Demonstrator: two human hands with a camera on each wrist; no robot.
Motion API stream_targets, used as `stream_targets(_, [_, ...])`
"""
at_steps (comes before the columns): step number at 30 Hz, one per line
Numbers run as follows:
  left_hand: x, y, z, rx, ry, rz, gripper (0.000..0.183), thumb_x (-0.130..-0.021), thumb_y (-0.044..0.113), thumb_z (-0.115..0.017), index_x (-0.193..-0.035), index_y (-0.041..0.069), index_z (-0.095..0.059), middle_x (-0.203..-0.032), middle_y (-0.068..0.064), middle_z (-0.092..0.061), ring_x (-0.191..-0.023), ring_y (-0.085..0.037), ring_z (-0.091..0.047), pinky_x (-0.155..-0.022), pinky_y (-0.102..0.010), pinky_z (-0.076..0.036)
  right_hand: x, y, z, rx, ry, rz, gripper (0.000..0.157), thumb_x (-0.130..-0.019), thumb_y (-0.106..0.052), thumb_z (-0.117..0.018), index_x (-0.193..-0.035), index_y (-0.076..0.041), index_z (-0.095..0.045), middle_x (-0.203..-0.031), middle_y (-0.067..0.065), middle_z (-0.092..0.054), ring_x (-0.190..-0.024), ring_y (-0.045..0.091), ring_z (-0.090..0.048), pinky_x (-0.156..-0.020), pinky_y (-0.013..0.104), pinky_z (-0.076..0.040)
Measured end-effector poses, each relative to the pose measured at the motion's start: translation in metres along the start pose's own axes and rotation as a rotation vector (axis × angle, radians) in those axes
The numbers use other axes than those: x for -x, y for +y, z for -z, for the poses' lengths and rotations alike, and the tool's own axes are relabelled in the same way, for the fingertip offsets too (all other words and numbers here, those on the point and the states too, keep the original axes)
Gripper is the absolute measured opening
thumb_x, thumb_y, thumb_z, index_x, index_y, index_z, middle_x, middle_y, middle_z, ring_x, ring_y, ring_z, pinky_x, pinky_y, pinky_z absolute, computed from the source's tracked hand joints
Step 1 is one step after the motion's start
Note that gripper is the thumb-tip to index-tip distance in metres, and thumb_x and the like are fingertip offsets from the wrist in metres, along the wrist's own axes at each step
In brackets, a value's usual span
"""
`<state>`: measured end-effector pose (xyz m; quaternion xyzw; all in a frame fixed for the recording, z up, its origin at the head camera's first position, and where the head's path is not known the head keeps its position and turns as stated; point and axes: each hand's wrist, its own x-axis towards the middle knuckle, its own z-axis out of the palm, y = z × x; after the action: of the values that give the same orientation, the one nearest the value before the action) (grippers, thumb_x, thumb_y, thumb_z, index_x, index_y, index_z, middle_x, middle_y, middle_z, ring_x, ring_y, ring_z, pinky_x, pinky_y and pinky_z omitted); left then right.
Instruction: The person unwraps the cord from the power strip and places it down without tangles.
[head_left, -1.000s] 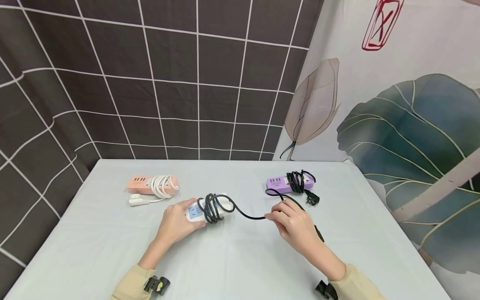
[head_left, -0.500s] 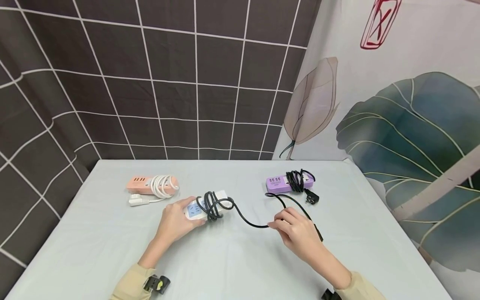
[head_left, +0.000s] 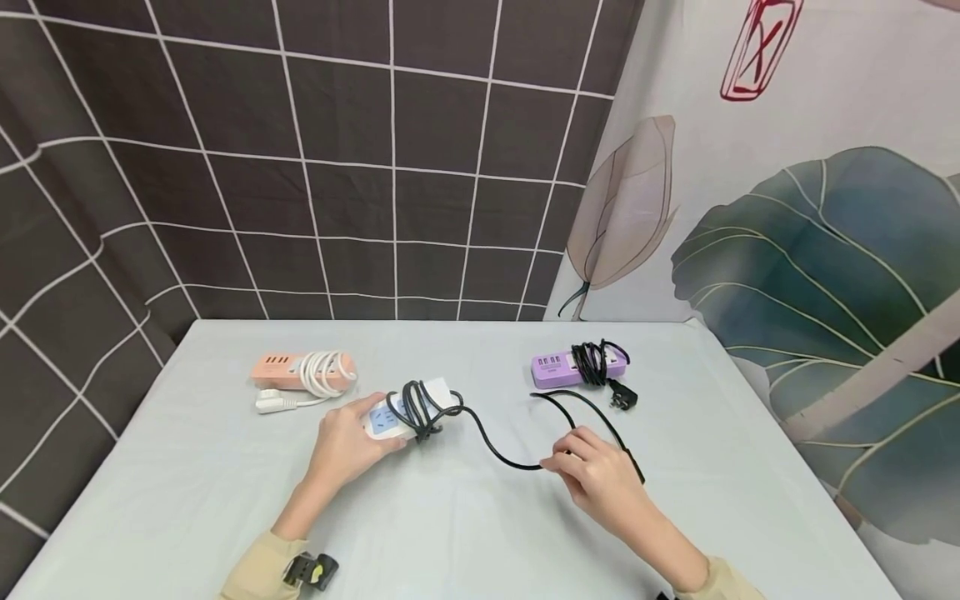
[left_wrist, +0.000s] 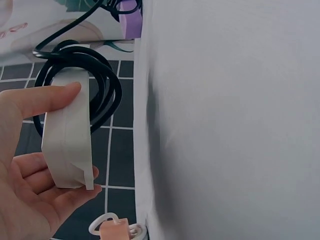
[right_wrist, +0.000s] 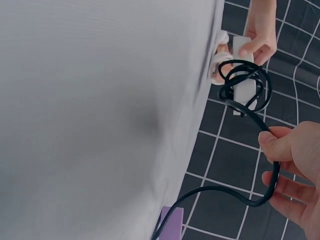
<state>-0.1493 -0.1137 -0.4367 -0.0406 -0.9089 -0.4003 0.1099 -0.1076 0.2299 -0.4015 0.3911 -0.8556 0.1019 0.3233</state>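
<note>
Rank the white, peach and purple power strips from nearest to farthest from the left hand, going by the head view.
1. The white power strip: held in the left hand.
2. The peach power strip: beyond that hand and a little to its left.
3. The purple power strip: well over to the right.

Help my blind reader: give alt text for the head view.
A person's left grip holds a white power strip wrapped in black cord; the right grip holds the cord's loose length. Behind, a peach strip and a purple strip lie on a white table.
</note>
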Motion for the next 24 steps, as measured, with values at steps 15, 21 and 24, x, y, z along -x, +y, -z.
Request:
stream_targets(15, [0.0026, 0.001, 0.0079, 0.005, 0.053, -0.007, 0.068, -0.059, 0.023, -0.088, -0.12, 0.001, -0.065, -0.105, -0.02, -0.071, -0.084, -0.028, -0.063, -0.072, -0.036, -0.047, 0.008, 0.0029, -0.0044, 0.023, 0.015, 0.032, 0.032, -0.058, 0.005, -0.078, -0.078, -0.02, -0.073, -0.079, -0.008, -0.063, -0.076, 0.009, -0.058, -0.056, 0.018, -0.048])
stream_targets(21, [0.0031, 0.0032, 0.0097, 0.014, 0.048, -0.013, 0.065, -0.06, 0.022, -0.088, -0.119, 0.003, -0.066, -0.104, -0.018, -0.071, -0.086, -0.027, -0.064, -0.073, -0.036, -0.047, 0.0039, 0.0038, -0.0051, 0.026, 0.008, 0.023, 0.031, -0.06, 0.004, -0.078, -0.079, -0.02, -0.073, -0.079, -0.009, -0.064, -0.077, 0.009, -0.058, -0.057, 0.019, -0.049])
stream_targets(24, [0.0039, 0.0051, 0.0103, 0.019, 0.041, -0.01, 0.065, -0.061, 0.021, -0.088, -0.119, 0.004, -0.066, -0.106, -0.018, -0.071, -0.087, -0.026, -0.064, -0.073, -0.036, -0.047, 0.001, 0.0047, -0.0062, 0.026, -0.001, 0.012, 0.031, -0.06, 0.004, -0.079, -0.079, -0.02, -0.073, -0.079, -0.009, -0.064, -0.077, 0.009, -0.058, -0.058, 0.019, -0.049])
